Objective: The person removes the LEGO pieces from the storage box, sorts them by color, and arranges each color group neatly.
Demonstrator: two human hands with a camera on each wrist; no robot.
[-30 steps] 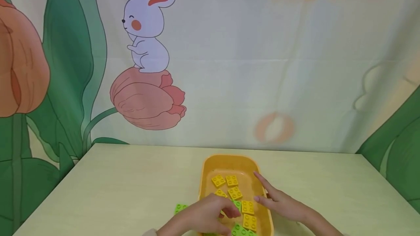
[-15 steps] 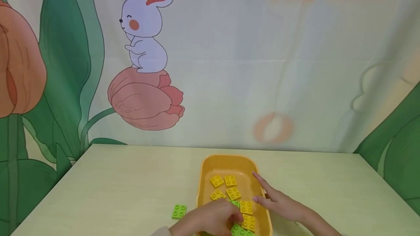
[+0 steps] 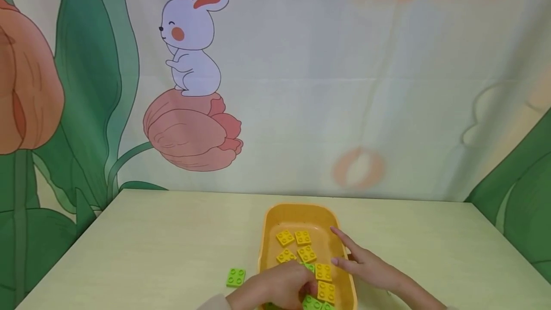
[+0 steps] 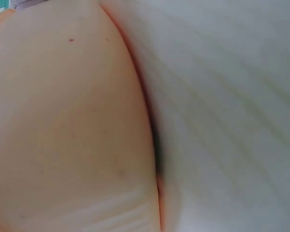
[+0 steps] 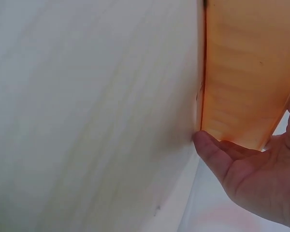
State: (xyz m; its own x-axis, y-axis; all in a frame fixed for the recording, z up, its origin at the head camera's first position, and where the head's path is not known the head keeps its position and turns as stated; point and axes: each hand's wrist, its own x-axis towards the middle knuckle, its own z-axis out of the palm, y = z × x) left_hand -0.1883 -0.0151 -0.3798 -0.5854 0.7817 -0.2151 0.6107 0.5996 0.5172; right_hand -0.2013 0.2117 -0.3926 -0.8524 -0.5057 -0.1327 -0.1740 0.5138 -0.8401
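An orange-yellow tray (image 3: 297,213) holds several flat square bricks with studs, yellow (image 3: 306,254) and light green (image 3: 312,303). My left hand (image 3: 288,282) reaches down into its near part, back of the hand up and fingers bent among the bricks. The hand hides its own fingertips, so I cannot tell whether they pinch a brick. On the tray's right side my right hand (image 3: 366,264) holds the wall, index finger and thumb over the rim. In the right wrist view, fingers (image 5: 215,154) curl against the lower edge of the tray's outer side (image 5: 251,72).
A single green brick (image 3: 236,277) lies on the pale wooden table (image 3: 181,238), left of the tray. Behind the table hangs a curtain (image 3: 292,85) printed with a rabbit and tulips. Bare skin (image 4: 67,121) fills half the left wrist view.
My left hand has lowered from above the bricks and its fingers have bent in among them. My right hand has stayed at the tray's right rim.
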